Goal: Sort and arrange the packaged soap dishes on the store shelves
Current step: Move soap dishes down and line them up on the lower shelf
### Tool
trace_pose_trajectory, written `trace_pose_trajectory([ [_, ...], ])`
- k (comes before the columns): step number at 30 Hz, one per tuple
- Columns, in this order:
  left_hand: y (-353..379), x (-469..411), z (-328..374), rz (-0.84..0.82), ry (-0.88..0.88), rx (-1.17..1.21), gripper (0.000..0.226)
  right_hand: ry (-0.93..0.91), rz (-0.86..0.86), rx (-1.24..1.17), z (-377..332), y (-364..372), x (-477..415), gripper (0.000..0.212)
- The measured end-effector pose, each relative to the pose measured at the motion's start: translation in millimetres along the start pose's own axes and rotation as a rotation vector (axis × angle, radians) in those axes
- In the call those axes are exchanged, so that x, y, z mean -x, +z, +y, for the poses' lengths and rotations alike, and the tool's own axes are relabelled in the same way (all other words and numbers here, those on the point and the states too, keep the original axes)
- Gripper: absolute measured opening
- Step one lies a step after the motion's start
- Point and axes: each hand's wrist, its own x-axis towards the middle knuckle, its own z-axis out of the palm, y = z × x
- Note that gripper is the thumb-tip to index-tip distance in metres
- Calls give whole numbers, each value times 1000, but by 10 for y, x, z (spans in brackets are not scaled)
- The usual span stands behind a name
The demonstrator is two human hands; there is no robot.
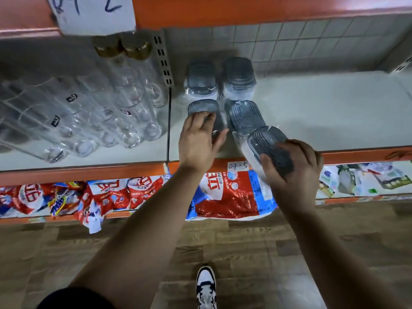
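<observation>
A person's right hand [294, 168] curls fingers and thumb round a wrapped grey soap dish [267, 141]. The pack is held tilted just above and right of the handwritten 04-5 label [238, 166], with its near end overhanging the shelf lip. The left hand [197, 141], above and left of the label, grips the front-left dish [204, 107], one of four standing in a two-by-two block farther back from the label.

The clear wrapping looks slick. A loose hold on the tilted pack could let it slide off the lip toward the detergent bags [223, 195] on the tier below the label. Pushed in too fast, it may knock the front-right dish [244, 117], which lies right against it. That could shunt the back-left dish [201, 80] and back-right dish [239, 78] out of line.

Left of the label, past a thin black divider [168, 126], glass tumblers [89, 121] lie on their sides. A sideways shove from the left hand could set them rolling. Right of the label, the white shelf [312, 112] runs back to a tiled wall. A slotted upright [163, 61] stands behind the divider, and a paper sign [93, 12] hangs from the orange beam well above the label.
</observation>
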Motion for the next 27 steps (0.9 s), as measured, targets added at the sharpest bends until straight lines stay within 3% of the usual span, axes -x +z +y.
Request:
trace_pose_trajectory([
  [6, 37, -60, -22, -176, -57, 18, 65, 25, -18, -21, 68, 116, -84, 41],
  [11, -60, 65, -135, -9, 11, 78, 48, 7, 14, -32, 43, 176, -166, 37],
  [19, -46, 418, -532, 99, -266, 126, 38, -36, -24, -27, 28, 404, -531, 38],
  [27, 143, 548, -704, -257, -294, -161, 43, -47, -21, 98, -35, 792, -940, 45],
])
